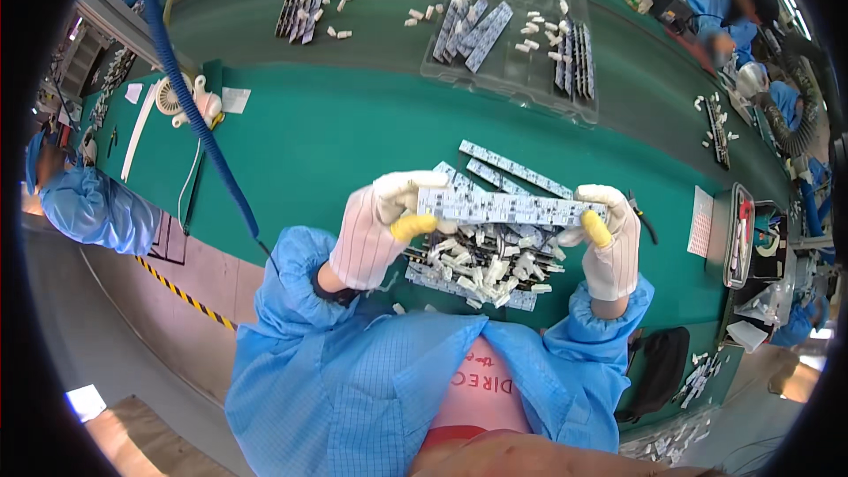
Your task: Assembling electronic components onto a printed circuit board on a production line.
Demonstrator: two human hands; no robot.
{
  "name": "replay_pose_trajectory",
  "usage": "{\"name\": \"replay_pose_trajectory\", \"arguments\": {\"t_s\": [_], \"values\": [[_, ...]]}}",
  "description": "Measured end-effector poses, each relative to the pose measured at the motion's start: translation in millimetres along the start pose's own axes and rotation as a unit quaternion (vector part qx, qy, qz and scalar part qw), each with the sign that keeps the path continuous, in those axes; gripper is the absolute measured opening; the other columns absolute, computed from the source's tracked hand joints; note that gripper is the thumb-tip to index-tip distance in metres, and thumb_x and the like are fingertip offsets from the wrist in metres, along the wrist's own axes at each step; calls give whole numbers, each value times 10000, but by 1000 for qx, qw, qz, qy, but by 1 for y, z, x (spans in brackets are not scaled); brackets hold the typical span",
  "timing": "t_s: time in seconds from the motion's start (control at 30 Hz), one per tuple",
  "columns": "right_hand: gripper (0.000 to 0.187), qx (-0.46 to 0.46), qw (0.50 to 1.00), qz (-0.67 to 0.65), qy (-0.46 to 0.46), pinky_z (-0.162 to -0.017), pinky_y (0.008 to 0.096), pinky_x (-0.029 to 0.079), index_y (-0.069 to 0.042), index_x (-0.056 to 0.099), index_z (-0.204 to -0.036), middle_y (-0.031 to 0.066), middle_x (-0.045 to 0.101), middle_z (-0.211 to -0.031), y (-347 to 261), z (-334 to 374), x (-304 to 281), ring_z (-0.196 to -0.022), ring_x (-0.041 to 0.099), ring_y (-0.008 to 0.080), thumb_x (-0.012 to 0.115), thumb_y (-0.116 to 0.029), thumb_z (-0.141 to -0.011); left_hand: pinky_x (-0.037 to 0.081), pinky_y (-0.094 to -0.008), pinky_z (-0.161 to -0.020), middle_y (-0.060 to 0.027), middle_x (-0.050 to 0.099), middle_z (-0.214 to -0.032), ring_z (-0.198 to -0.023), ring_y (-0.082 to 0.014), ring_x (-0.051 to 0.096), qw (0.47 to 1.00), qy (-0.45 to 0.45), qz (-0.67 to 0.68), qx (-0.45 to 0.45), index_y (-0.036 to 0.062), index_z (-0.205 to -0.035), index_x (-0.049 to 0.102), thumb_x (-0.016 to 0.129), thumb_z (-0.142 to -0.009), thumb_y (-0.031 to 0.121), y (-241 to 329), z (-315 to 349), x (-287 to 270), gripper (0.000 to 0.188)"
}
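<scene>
Both my hands wear white striped gloves with yellow thumb covers. Between them I hold a long, pale circuit board strip (508, 209) level above the bench. Gripping its left end is my left hand (397, 208), thumb on the near side. The right end sits between the thumb and fingers of my right hand (609, 223). Beneath the strip lies a pile of white plastic connectors (490, 274) with wires, mixed with more boards. Two loose board strips (514, 166) lie just beyond my hands. The pile is partly hidden by the held strip.
A clear plastic tray (521, 88) with boards and connectors stands on the dark belt ahead. Another board stack (302, 11) lies farther left. A blue coiled cord (190, 97) hangs at left, near a small white fan (168, 97). Metal bin (738, 234) at right. Co-workers sit on both sides.
</scene>
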State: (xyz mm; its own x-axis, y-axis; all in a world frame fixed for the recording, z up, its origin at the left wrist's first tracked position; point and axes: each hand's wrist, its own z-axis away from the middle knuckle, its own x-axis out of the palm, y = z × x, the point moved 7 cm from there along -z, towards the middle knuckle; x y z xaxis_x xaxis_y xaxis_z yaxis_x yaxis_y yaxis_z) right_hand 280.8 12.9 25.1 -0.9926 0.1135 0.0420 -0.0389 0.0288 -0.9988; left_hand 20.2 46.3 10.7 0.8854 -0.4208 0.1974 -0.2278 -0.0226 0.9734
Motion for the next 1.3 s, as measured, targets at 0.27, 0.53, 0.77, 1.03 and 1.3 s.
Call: {"name": "replay_pose_trajectory", "arguments": {"t_s": [0.27,0.53,0.77,1.03,1.3], "values": [[460,-37,998,38,23,-494,174,374,-14,530,-1166,10,555,-718,-3,0,-10,-563,486,56,551,-402,-919,513,-255,-715,-94,657,-995,-783,-151,658,931,29,-344,118,4,-1118,618,714,-766,292,21,-4,-5,464],[433,-17,997,68,25,-527,197,428,14,529,-1137,60,600,-723,-9,3,-11,-577,550,93,566,-351,-907,529,-267,-739,-106,640,-1032,-849,-190,663,977,40,-203,52,-21,-1137,599,732,-760,236,14,1,-7,475],[483,-35,999,21,-15,-531,196,441,28,537,-1125,66,608,-754,-7,4,-9,-586,557,97,552,-405,-913,535,-287,-739,-149,602,-1136,-842,-221,671,983,31,-178,16,-57,-1099,590,735,-780,201,18,0,-10,435],[503,-38,998,58,6,-548,212,427,24,532,-1133,60,590,-774,-13,10,-4,-596,546,101,613,-401,-877,515,-260,-739,-112,644,-1036,-842,-161,644,989,79,-111,65,13,-1086,648,743,-730,181,14,1,-18,405],[555,1,1000,25,-16,-494,188,382,27,536,-1128,69,606,-775,-15,9,8,-523,513,82,660,-428,-835,531,-348,-804,-203,648,-1031,-915,-255,652,987,103,-98,78,-59,-1119,571,643,-861,200,13,1,-25,372]]}}
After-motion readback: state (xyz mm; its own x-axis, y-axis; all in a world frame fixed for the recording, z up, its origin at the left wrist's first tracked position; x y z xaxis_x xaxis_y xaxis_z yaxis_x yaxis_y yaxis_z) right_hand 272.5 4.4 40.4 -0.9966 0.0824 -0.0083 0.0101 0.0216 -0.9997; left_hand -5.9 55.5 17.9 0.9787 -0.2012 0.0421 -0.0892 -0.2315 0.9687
